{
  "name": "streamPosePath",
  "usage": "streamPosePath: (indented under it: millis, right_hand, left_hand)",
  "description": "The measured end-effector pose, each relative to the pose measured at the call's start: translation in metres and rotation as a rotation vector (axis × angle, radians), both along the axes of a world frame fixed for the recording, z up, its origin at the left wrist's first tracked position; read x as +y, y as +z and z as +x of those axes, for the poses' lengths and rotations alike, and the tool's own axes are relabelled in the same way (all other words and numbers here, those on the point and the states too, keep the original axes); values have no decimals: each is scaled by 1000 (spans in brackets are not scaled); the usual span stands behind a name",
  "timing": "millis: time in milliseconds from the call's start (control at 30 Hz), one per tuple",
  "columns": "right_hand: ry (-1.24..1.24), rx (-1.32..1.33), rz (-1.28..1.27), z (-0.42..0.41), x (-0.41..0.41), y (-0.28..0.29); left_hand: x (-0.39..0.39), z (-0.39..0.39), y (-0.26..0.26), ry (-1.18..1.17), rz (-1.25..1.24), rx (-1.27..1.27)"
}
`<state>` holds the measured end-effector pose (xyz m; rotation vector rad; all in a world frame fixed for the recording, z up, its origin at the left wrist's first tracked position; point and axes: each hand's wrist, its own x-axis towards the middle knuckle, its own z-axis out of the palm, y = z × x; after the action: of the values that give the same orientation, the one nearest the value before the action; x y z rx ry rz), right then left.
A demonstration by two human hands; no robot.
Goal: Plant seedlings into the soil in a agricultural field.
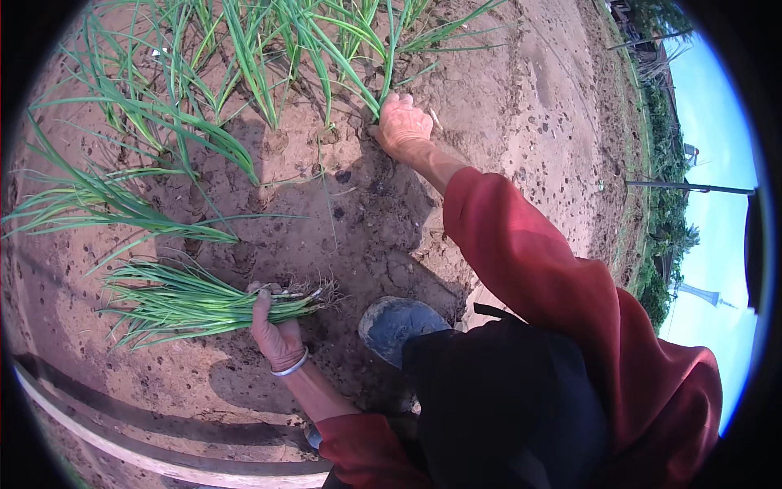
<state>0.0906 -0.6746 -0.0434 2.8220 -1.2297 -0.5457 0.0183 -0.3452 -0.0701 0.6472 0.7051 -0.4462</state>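
Note:
My left hand (pixel 276 333) is closed around a bundle of pulled green onions (pixel 201 305). Its tangled bare roots (pixel 317 292) point toward my boot, and the leaves fan out to the left. A pale bangle circles that wrist. At the upper middle, my right hand (pixel 405 124) is a fist around the base of a standing green onion clump (pixel 374 98), close to the soil. The clump's lower end is hidden by my fingers. Other green onion plants (pixel 263 91) grow from the soil left of this hand, and one clump (pixel 183 229) leans over above the bundle.
Damp brown soil (pixel 379 244) lies between my hands. My muddy rubber boot (pixel 400 321) stands in it. A pale narrow beam (pixel 153 459) crosses the lower left. Poles (pixel 687 186) and green shrubs (pixel 663 147) line the field's right side.

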Motion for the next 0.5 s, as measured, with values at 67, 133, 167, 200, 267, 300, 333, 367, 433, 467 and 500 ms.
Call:
streamPosePath:
  millis: [67,133,167,200,267,300,333,367,433,467,500]
  right_hand:
    - [15,-13,-15,-2,-3,-4]
    - [43,-28,-27,-1,-1,-6]
    - [65,-41,-51,1,-3,-8]
    - [87,-55,-79,2,-3,-9]
    - [97,-69,-82,1,-1,-13]
    - [103,-76,-84,3,1,-17]
    - [93,-43,-95,1,-4,-18]
    - [113,-62,-107,-1,-6,-18]
    - [107,-104,-113,-10,-6,-18]
    - [139,-160,-52,-12,3,-15]
    - [160,-166,-54,-18,4,-11]
  left_hand:
    - [0,0,-1,-4,17,14]
    - [1,0,0,-10,26,1]
    - [1,0,2,-13,31,-13]
    - [1,1,4,-10,29,-18]
    - [-2,3,9,27,33,29]
    - [-2,3,8,42,31,13]
    - [-5,2,1,34,20,6]
    - [-7,1,-3,36,16,-2]
    - [-9,-2,-7,64,-9,-27]
    - [-3,-4,-4,68,9,-23]
    - [-1,-4,-2,61,10,-20]
